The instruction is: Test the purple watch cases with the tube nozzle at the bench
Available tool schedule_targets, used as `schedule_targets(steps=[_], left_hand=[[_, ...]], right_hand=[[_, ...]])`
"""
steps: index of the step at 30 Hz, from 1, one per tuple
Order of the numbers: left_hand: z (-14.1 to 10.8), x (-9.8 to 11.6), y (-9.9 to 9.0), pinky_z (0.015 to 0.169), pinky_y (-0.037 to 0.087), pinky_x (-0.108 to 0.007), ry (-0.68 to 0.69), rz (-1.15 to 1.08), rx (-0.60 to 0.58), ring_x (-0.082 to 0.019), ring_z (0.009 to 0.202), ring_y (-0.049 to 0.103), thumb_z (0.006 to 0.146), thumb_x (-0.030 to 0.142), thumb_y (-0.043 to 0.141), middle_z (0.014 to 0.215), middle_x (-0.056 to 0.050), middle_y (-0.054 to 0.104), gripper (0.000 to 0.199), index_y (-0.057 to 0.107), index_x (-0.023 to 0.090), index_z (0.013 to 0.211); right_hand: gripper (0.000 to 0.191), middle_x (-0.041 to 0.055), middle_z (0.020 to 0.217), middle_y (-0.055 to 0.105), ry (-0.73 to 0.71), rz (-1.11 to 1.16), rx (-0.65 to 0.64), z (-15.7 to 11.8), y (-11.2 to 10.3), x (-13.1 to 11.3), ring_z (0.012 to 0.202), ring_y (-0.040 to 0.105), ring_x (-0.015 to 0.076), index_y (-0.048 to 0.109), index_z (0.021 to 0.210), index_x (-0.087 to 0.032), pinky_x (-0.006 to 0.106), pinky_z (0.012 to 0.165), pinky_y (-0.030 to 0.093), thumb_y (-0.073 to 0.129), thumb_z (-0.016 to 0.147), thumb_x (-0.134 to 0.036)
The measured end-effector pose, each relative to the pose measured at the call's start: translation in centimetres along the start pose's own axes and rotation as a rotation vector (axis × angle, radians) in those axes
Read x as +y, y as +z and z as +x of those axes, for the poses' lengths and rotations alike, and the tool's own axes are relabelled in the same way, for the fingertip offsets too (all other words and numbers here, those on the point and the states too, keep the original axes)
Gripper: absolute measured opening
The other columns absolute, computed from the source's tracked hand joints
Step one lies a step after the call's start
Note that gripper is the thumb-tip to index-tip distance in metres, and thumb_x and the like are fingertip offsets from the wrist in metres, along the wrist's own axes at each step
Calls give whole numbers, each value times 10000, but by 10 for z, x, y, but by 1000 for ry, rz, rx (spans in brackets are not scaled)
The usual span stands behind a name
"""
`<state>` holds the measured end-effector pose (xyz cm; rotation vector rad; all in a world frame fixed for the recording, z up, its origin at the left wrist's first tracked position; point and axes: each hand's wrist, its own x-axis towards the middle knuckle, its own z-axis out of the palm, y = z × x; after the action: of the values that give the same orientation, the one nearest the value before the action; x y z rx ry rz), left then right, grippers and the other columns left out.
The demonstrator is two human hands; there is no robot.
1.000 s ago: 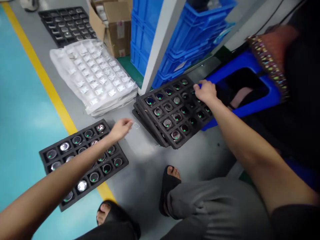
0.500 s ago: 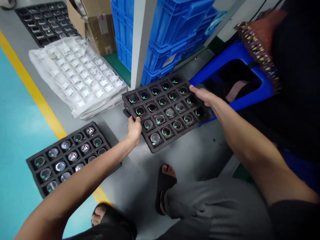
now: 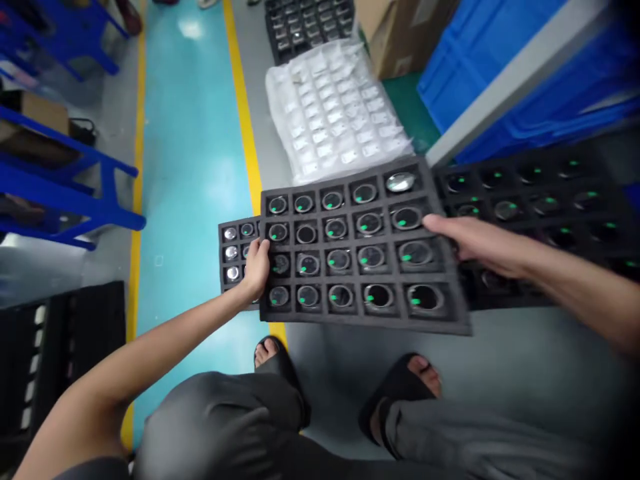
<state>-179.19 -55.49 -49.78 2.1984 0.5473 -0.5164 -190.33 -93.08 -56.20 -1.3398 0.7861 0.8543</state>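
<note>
My left hand (image 3: pixel 257 270) grips the left edge of a black foam tray (image 3: pixel 350 279), fingers closed on its rim. On the opposite side my right hand (image 3: pixel 465 241) holds the tray's right edge, thumb on top. In the tray's square pockets lie round, glassy watch-like discs (image 3: pixel 370 257), most with a small green dot. Partly behind my right hand is another black foam tray (image 3: pixel 525 293) with similar discs. A third foam tray (image 3: pixel 223 283) is on the floor, partly hidden behind the held tray and my left hand.
White wrapped trays (image 3: pixel 335 107) of small pieces lie on the floor ahead, with a dark tray (image 3: pixel 280 50) beyond. A cardboard box (image 3: pixel 400 40), blue crates (image 3: pixel 480 60) and a grey post (image 3: pixel 520 77) stand at right. Blue stools (image 3: pixel 107 200) stand left of the yellow-edged walkway (image 3: pixel 187 200).
Both hands have moved the held tray left, over part of the floor tray. A similar tray now shows at the right, behind my right hand. The view has turned left.
</note>
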Motion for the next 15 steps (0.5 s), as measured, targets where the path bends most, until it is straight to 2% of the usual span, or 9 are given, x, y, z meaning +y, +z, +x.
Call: schedule_targets(steps=[2, 4, 7, 9, 11, 13, 15], left_hand=[[18, -28, -41, 1087, 463, -406, 9, 73, 106, -271, 1141, 618, 955, 338, 494, 1136, -81, 697, 197, 616, 194, 1010], [35, -52, -72, 1103, 439, -400, 4, 146, 180, -272, 1159, 600, 973, 326, 470, 1148, -87, 690, 193, 604, 192, 1010], [57, -81, -101, 1067, 457, -400, -31, 255, 235, -264, 1134, 609, 1010, 322, 425, 1169, -101, 689, 225, 600, 187, 1051], [66, -94, -111, 1031, 477, -408, -66, 330, 254, -251, 1089, 629, 1028, 321, 424, 1142, -104, 694, 238, 611, 176, 1054], [72, -103, -117, 1001, 495, -417, -96, 403, 269, -230, 1033, 647, 1033, 326, 465, 1079, -92, 698, 230, 628, 163, 1029], [75, -102, -121, 981, 509, -424, -110, 467, 275, -211, 982, 657, 1014, 326, 543, 1017, -70, 695, 199, 642, 153, 997], [73, -90, -123, 989, 514, -443, -85, 518, 275, -220, 987, 660, 970, 284, 601, 1004, -68, 690, 145, 643, 147, 990]], right_hand=[[388, 133, 926, 786, -48, -48, -137, 17, 55, -18, 775, 725, 208, 731, 919, -155, 254, 561, 603, 504, 1029, -450], [381, 125, 892, 773, -80, -100, -168, 39, 103, -27, 690, 671, 169, 710, 888, -136, 224, 523, 569, 518, 1032, -432], [381, 130, 913, 765, -76, -115, -196, 77, 156, -24, 666, 651, 150, 676, 860, -138, 232, 551, 577, 514, 1040, -432], [392, 136, 926, 761, -59, -122, -211, 97, 177, -17, 668, 658, 155, 650, 855, -147, 256, 580, 591, 491, 1049, -449], [400, 143, 916, 754, -43, -140, -219, 112, 187, -11, 653, 660, 160, 622, 849, -153, 280, 589, 596, 454, 1061, -448], [393, 146, 899, 746, -41, -165, -214, 118, 189, -9, 630, 658, 165, 600, 846, -156, 298, 579, 593, 430, 1068, -432], [361, 134, 878, 741, -66, -188, -192, 115, 185, -10, 607, 653, 166, 596, 847, -162, 300, 560, 580, 469, 1054, -429]])
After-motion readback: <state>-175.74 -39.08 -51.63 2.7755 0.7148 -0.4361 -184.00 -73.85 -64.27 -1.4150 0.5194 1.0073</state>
